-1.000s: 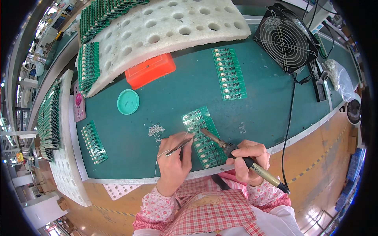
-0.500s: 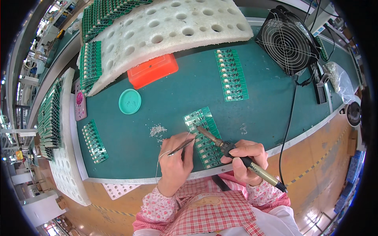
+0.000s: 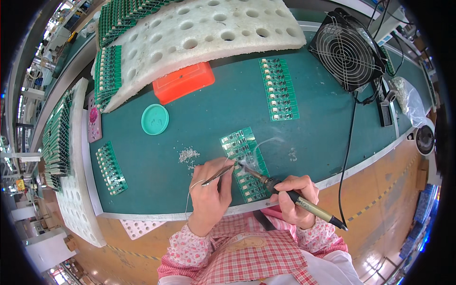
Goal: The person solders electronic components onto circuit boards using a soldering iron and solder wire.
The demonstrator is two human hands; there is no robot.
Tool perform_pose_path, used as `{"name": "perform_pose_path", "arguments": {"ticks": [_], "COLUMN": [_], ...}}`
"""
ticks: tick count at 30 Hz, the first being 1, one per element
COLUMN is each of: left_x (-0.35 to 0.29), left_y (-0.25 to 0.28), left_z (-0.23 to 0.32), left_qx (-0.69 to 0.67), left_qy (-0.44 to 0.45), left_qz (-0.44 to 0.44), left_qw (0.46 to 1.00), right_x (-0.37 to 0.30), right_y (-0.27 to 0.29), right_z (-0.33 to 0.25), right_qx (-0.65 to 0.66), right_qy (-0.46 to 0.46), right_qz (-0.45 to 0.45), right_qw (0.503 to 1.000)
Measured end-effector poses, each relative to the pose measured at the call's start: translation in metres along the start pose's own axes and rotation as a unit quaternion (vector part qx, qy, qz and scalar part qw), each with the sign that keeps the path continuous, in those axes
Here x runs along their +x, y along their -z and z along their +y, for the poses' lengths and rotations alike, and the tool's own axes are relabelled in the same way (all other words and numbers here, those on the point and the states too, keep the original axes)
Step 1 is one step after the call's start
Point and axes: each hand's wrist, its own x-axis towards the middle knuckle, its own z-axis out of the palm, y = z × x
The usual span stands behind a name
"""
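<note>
A green circuit board panel [image 3: 246, 183] with rows of small parts lies on the bench in front of me. My right hand [image 3: 298, 199] grips a soldering iron [image 3: 308, 204], its tip down on the middle of that panel. White smoke [image 3: 260, 152] curls up from around the tip. At the panel's left edge, my left hand [image 3: 210, 190] is closed on tweezers [image 3: 219, 175], and a thin solder wire [image 3: 188, 202] also runs through its fingers. The tweezers' points and the wire's end are too small to make out beside the iron tip.
Left of the panel lies a pile of tiny clear parts [image 3: 188, 155]. Beyond are a turquoise lid [image 3: 155, 119], a red box [image 3: 184, 83] and a white foam slab [image 3: 204, 28]. Another panel [image 3: 279, 90] and a black fan [image 3: 349, 54] with its cord stand to the right.
The iron tip has moved a little down along the panel, toward me. Smoke now rises where none showed before. My left hand has barely shifted.
</note>
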Motion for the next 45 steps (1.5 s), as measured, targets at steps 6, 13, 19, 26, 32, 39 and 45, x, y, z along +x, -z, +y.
{"name": "perform_pose_path", "arguments": {"ticks": [6,13,19,26,32,39,45], "left_x": [0.001,0.0,0.001,0.0,0.0,0.001,-0.008], "left_y": [-0.002,-0.001,-0.001,-0.003,-0.004,0.013,0.041], "left_z": [-0.003,-0.003,-0.002,-0.004,-0.002,0.006,-0.013], "left_qx": [-0.001,-0.001,0.002,-0.002,0.001,0.005,0.061], "left_qy": [-0.023,-0.02,-0.016,-0.024,-0.024,0.026,0.084], "left_qz": [0.009,0.008,0.006,0.014,0.017,0.031,0.067], "left_qw": [1.0,1.0,1.0,1.0,1.0,0.999,0.992], "right_x": [-0.001,0.007,0.009,0.003,-0.001,0.013,0.015], "right_y": [-0.003,-0.004,-0.005,-0.003,-0.006,-0.015,-0.019], "right_z": [0.004,0.006,0.005,0.007,0.009,-0.001,0.0], "right_qx": [-0.018,-0.061,-0.042,-0.044,-0.083,-0.24,-0.274], "right_qy": [-0.024,0.039,0.06,0.091,0.095,0.114,0.107], "right_qz": [-0.005,-0.04,-0.03,0.018,0.05,-0.035,-0.06], "right_qw": [1.0,0.997,0.997,0.995,0.991,0.964,0.954]}}
